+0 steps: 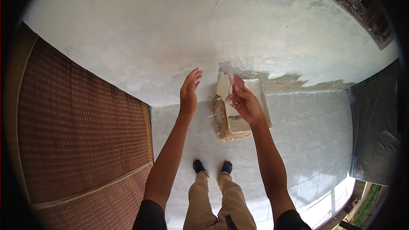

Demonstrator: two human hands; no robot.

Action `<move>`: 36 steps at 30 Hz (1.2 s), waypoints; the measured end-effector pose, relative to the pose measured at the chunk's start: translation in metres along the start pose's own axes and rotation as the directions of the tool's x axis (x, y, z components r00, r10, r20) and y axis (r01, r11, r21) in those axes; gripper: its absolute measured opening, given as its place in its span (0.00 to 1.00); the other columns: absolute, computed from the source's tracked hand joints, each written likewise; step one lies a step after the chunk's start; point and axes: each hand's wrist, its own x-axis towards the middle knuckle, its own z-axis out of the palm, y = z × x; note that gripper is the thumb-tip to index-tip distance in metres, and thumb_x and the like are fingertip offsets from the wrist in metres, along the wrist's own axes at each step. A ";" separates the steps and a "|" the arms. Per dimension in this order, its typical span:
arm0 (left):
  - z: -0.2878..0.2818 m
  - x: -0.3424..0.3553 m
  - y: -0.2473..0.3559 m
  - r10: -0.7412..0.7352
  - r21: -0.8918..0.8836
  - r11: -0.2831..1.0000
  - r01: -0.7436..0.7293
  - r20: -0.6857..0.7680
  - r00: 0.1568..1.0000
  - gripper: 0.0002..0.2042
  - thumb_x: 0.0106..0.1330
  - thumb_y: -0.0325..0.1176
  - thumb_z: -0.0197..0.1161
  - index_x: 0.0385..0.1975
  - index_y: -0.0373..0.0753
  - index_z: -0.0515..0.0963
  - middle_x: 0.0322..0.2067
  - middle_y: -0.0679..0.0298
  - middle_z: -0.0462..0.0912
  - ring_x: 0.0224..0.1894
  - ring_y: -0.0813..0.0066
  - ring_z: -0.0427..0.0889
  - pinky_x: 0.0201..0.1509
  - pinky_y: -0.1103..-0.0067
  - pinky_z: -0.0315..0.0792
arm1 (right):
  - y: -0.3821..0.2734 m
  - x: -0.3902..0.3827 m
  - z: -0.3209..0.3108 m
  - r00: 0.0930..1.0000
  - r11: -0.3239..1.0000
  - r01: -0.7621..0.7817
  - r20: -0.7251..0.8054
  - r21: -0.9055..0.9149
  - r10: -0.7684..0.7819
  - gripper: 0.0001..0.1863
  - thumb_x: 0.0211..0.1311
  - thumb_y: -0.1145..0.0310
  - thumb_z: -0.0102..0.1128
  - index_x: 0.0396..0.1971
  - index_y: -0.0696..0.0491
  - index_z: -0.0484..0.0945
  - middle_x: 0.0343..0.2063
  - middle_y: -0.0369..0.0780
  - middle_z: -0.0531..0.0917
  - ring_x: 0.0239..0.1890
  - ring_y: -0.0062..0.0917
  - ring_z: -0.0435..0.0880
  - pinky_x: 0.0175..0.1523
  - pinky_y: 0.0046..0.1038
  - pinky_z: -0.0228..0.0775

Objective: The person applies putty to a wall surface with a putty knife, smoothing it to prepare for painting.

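My left hand is raised before the wall with fingers apart, slightly bent and holding nothing. My right hand grips a red, flat scraper with pale, wet-looking paste on its left side. Behind and below the scraper is a paste-smeared rectangular tray, partly covered by my hand, on a tan, splattered stool or crate.
A white wall has grey unevenly coated patches along its bottom. A brown woven mat stands along the left; a dark plastic sheet hangs at right. A dark window frame is upper right. My socked feet stand on pale floor tiles.
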 end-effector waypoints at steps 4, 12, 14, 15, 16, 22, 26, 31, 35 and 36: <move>-0.044 0.020 0.088 0.139 0.034 0.990 -0.138 -0.027 0.990 0.24 0.76 0.41 0.36 0.64 0.35 0.64 0.60 0.55 0.72 0.65 0.65 0.68 0.70 0.67 0.58 | -0.035 -0.005 0.086 0.990 0.997 0.078 0.111 0.023 -0.081 0.17 0.68 0.68 0.55 0.54 0.57 0.71 0.49 0.39 0.80 0.50 0.26 0.81 0.55 0.30 0.76; -0.109 0.036 0.228 0.332 0.068 0.943 -0.327 -0.088 0.939 0.24 0.77 0.43 0.37 0.65 0.36 0.64 0.61 0.56 0.71 0.65 0.65 0.67 0.71 0.67 0.57 | -0.093 -0.030 0.227 0.952 0.977 0.207 0.219 0.057 -0.214 0.19 0.67 0.71 0.53 0.56 0.58 0.69 0.50 0.41 0.80 0.51 0.27 0.81 0.58 0.32 0.74; -0.121 0.042 0.256 0.388 0.088 0.920 -0.381 -0.084 0.918 0.24 0.77 0.43 0.37 0.65 0.36 0.64 0.61 0.56 0.71 0.66 0.65 0.66 0.71 0.68 0.56 | -0.106 -0.034 0.254 0.927 0.962 0.262 0.257 0.073 -0.272 0.19 0.68 0.70 0.53 0.56 0.58 0.69 0.50 0.40 0.79 0.52 0.27 0.81 0.59 0.32 0.74; -0.125 0.044 0.269 0.417 0.111 0.906 -0.407 -0.078 0.906 0.24 0.77 0.43 0.37 0.65 0.36 0.64 0.61 0.56 0.70 0.66 0.66 0.66 0.72 0.68 0.55 | -0.113 -0.034 0.265 0.920 0.960 0.270 0.274 0.071 -0.279 0.19 0.68 0.70 0.53 0.56 0.58 0.69 0.50 0.40 0.79 0.52 0.27 0.81 0.59 0.32 0.74; -0.129 0.046 0.281 0.433 0.113 0.899 -0.423 -0.082 0.898 0.24 0.77 0.43 0.37 0.65 0.36 0.64 0.61 0.56 0.70 0.66 0.66 0.66 0.72 0.68 0.55 | -0.120 -0.034 0.276 0.909 0.954 0.292 0.290 0.067 -0.299 0.18 0.68 0.70 0.52 0.56 0.58 0.69 0.50 0.40 0.79 0.52 0.26 0.81 0.59 0.32 0.74; -0.143 0.075 0.340 0.578 0.242 0.806 -0.540 -0.125 0.807 0.22 0.76 0.39 0.40 0.66 0.37 0.63 0.63 0.56 0.68 0.68 0.65 0.62 0.73 0.69 0.51 | -0.168 -0.036 0.352 0.852 0.914 0.404 0.376 -0.029 -0.365 0.16 0.70 0.68 0.52 0.54 0.57 0.71 0.48 0.39 0.80 0.50 0.23 0.81 0.56 0.29 0.76; -0.155 0.096 0.364 0.679 0.402 0.706 -0.583 -0.148 0.720 0.22 0.75 0.34 0.44 0.67 0.37 0.60 0.66 0.56 0.63 0.70 0.64 0.58 0.73 0.68 0.50 | -0.190 -0.019 0.398 0.802 0.834 0.533 0.397 -0.140 -0.446 0.14 0.71 0.65 0.53 0.52 0.54 0.75 0.45 0.37 0.81 0.46 0.20 0.81 0.55 0.27 0.74; -0.184 0.127 0.368 0.787 0.575 0.555 -0.601 -0.128 0.604 0.24 0.75 0.35 0.46 0.68 0.36 0.55 0.67 0.52 0.56 0.71 0.56 0.54 0.72 0.64 0.51 | -0.194 0.017 0.448 0.544 0.438 0.839 0.524 -0.322 -0.656 0.16 0.72 0.67 0.50 0.54 0.57 0.76 0.32 0.34 0.81 0.34 0.15 0.76 0.45 0.21 0.70; -0.204 0.144 0.365 0.855 0.692 0.422 -0.586 -0.087 0.512 0.26 0.74 0.34 0.46 0.69 0.34 0.52 0.67 0.50 0.55 0.70 0.53 0.54 0.73 0.62 0.49 | -0.188 0.018 0.475 0.333 0.016 0.882 0.599 -0.472 -0.728 0.16 0.72 0.69 0.50 0.55 0.57 0.76 0.26 0.38 0.79 0.27 0.17 0.73 0.37 0.19 0.68; -0.208 0.150 0.363 0.876 0.721 0.374 -0.584 -0.069 0.477 0.26 0.74 0.34 0.46 0.69 0.33 0.51 0.67 0.49 0.55 0.70 0.52 0.54 0.73 0.62 0.49 | -0.187 0.017 0.481 0.279 -0.117 0.851 0.630 -0.511 -0.724 0.16 0.71 0.71 0.50 0.55 0.57 0.76 0.27 0.41 0.81 0.29 0.18 0.77 0.38 0.21 0.71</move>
